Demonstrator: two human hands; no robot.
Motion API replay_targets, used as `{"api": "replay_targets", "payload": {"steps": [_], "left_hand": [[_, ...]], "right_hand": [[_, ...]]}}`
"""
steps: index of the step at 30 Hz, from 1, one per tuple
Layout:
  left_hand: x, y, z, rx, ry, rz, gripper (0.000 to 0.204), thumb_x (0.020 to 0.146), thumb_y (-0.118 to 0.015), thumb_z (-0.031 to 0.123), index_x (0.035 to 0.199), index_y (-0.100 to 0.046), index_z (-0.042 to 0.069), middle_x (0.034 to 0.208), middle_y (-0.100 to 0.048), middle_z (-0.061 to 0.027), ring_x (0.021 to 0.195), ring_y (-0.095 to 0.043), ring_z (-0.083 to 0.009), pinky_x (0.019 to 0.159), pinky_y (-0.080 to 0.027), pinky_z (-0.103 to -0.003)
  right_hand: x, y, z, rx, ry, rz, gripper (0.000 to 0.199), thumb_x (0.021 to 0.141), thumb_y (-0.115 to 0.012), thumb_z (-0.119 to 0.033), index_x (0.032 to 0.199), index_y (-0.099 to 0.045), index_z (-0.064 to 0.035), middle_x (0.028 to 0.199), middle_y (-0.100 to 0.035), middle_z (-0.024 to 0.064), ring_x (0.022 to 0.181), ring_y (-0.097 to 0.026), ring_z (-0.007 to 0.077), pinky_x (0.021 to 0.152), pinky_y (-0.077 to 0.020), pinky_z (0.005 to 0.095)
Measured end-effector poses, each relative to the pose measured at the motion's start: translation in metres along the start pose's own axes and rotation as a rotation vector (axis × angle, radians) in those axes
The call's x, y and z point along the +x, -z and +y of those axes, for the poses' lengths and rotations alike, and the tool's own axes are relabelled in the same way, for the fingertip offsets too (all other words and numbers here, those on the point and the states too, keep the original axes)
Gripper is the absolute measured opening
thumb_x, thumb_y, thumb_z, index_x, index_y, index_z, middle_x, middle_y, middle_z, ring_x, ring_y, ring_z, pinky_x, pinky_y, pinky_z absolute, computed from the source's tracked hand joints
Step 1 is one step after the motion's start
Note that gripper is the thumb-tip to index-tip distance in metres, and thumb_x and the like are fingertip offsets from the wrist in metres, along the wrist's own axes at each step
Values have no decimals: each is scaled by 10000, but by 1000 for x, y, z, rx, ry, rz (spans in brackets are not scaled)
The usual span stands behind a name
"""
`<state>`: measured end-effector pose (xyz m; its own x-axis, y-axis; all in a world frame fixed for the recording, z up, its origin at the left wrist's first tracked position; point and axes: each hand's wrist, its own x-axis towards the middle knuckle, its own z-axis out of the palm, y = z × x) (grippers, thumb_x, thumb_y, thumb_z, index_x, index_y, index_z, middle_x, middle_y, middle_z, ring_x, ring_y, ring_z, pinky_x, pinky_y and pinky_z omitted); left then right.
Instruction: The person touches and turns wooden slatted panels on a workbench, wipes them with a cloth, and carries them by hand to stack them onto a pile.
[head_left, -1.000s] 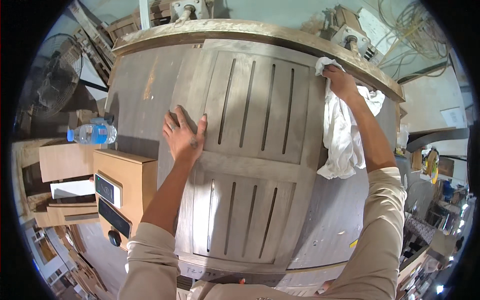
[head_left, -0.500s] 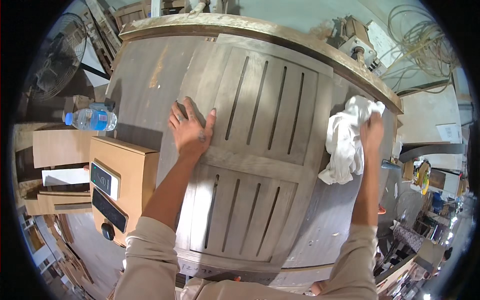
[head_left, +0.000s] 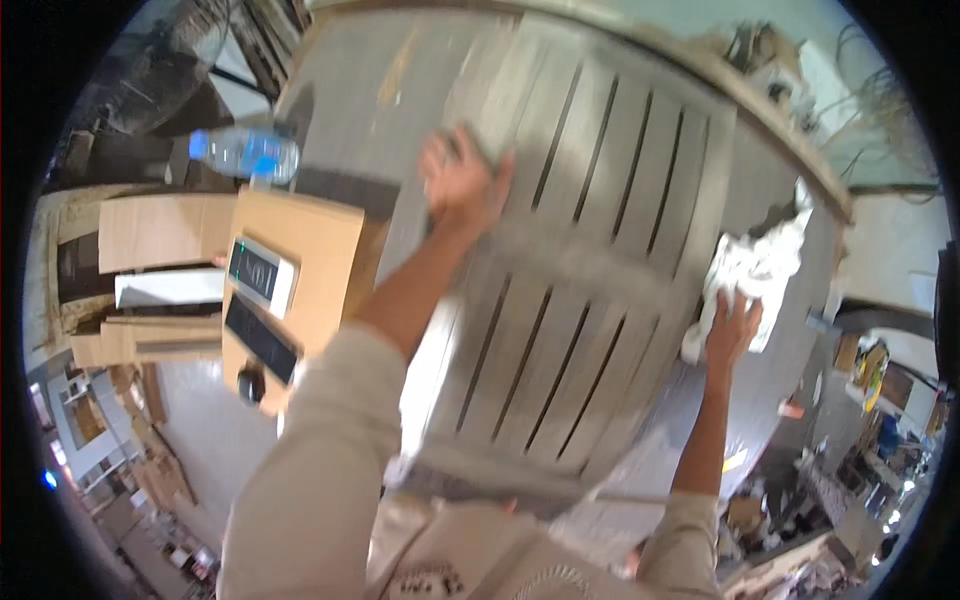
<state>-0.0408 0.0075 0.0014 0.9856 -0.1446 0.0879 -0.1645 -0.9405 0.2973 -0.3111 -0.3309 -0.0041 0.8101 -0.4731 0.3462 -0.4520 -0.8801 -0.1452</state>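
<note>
A grey-brown wooden slatted panel [head_left: 570, 260] with two framed sections of long dark slots lies across the table in front of me. Over its left side is my left hand [head_left: 462, 185], blurred, with thumb and fingers apart and nothing in them. Whether it touches the wood I cannot tell. To the right of the panel, a crumpled white cloth [head_left: 765, 260] lies in a loose heap on the grey tabletop. My right hand [head_left: 733, 325] rests on the near part of this cloth with fingers spread.
At left, a cardboard box [head_left: 310, 230] carries a white device with a dark screen [head_left: 262, 274], a black phone [head_left: 261, 336] and a small black rounded object [head_left: 250, 384]. Beyond it lies a water bottle [head_left: 245, 155]. A raised wooden beam [head_left: 690, 60] borders the far edge.
The view has shifted, so the panel and box appear higher and farther right. My right hand has moved from the cloth's far end to its near part, its fingers now spread.
</note>
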Motion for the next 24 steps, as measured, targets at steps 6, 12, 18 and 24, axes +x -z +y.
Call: {"api": "replay_targets", "payload": {"steps": [6,12,18,24], "left_hand": [[4,-4,-2,-12,-84,99,818,900,-431,536,1391,-258,-95,1376,-273,-388,1286,-250,-494,1064,-168,-538],[5,-12,-41,-64,-262,80,799,887,-461,497,1350,-300,-134,1354,-296,-420,1308,-243,-500,1096,-167,-511],[-182,71,-83,-564,-256,-158,657,907,-516,360,1315,-365,-132,1348,-337,-401,1293,-302,-511,1096,-240,-513],[-355,101,-166,-532,-255,-321,746,899,-529,322,1376,-225,-164,1403,-254,-403,1323,-245,-523,1121,-171,-518]], "right_hand": [[-98,34,-15,-2,-136,38,283,885,-638,-211,1121,-625,-55,1174,-534,224,1086,-514,385,881,-433,462],[-156,85,-17,-31,-161,-183,309,892,-615,-234,1150,-596,-64,1182,-552,218,1057,-539,398,868,-455,447],[-245,135,38,22,-354,-247,486,853,-612,-280,1226,-539,22,1237,-546,255,1182,-505,387,989,-410,420],[-314,134,-133,106,-621,-109,653,858,-548,-166,1416,-280,43,1427,-299,324,1286,-350,476,1039,-339,492]]}}
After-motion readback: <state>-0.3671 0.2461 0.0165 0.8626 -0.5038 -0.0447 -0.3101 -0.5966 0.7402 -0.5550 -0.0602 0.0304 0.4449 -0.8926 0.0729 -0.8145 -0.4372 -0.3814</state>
